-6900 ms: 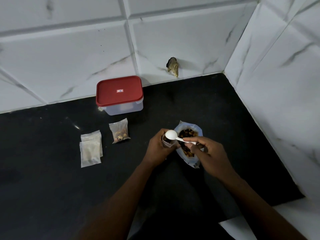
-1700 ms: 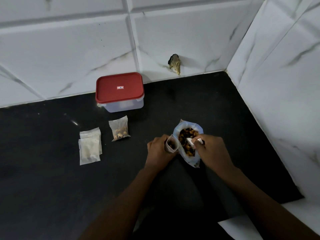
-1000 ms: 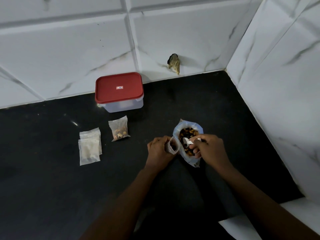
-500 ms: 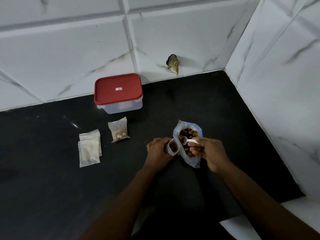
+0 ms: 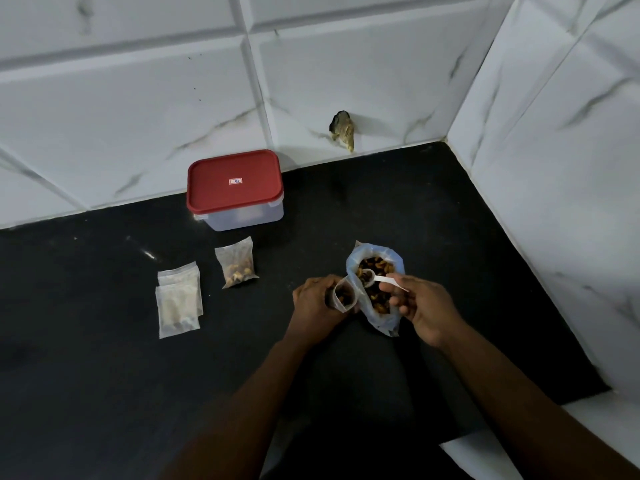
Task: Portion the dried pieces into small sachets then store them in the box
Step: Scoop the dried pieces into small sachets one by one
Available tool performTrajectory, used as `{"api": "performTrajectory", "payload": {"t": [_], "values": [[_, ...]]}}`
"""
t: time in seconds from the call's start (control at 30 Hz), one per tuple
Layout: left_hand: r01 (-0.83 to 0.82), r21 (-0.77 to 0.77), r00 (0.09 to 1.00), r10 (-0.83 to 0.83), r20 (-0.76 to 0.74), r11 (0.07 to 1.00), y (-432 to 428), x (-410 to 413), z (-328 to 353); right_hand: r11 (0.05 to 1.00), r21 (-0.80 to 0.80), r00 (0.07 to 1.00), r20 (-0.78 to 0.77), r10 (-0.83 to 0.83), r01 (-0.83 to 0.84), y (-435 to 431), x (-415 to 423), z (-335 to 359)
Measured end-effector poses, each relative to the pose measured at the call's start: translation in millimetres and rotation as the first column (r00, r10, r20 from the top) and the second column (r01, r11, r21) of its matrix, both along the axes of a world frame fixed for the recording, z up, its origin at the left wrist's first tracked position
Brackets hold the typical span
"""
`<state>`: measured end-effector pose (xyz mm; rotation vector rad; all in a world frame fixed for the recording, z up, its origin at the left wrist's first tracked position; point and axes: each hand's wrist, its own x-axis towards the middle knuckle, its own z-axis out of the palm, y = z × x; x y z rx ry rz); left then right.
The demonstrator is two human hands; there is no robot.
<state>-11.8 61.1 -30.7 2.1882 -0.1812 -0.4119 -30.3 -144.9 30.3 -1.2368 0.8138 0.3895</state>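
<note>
My left hand (image 5: 317,301) grips a small clear sachet (image 5: 344,296), mouth up, with some dried pieces inside. Just to its right stands the open plastic bag of dried brown pieces (image 5: 375,289). My right hand (image 5: 420,306) pinches the handle of a white plastic spoon (image 5: 377,278), whose bowl sits over the bag's mouth. One filled sachet (image 5: 236,262) lies flat near the box. The clear box with its red lid (image 5: 234,185) on stands against the back wall.
Two flat sachets (image 5: 178,299), overlapping, lie to the left on the black counter (image 5: 104,375). White tiled walls close the back and right. A dark broken spot (image 5: 343,131) marks the back wall. A white ledge (image 5: 571,441) borders the counter at the lower right.
My right hand has lifted the spoon out of the pieces, its bowl now up at the bag's mouth. My left hand keeps hold of the small sachet in the same place.
</note>
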Motion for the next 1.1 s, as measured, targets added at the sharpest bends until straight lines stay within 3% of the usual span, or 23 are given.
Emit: {"api": "performTrajectory", "payload": {"t": [0.3, 0.53, 0.7, 1.1], "values": [[-0.079, -0.159, 0.997, 0.076, -0.026, 0.984, 6.1, -3.0, 1.4, 0.994, 0.106, 0.999, 0.046, -0.008, 0.003, -18.8, -8.4, -3.9], [-0.087, -0.209, 0.996, 0.081, -0.036, 0.974, 3.3, -4.4, 1.6, 0.970, -0.154, 0.973, 0.104, 0.205, -0.188, -12.2, -5.9, -1.0], [-0.082, -0.216, 0.996, 0.076, -0.037, 0.973, 4.6, -5.7, 3.7, 0.948, -0.257, 0.964, 0.136, 0.230, -0.190, -3.3, -1.9, 0.5], [-0.097, -0.243, 0.994, 0.083, -0.067, 0.965, 7.6, -5.9, 6.5, 0.998, 0.037, 0.996, 0.073, 0.042, -0.045, -7.6, -6.2, -1.3]]}}
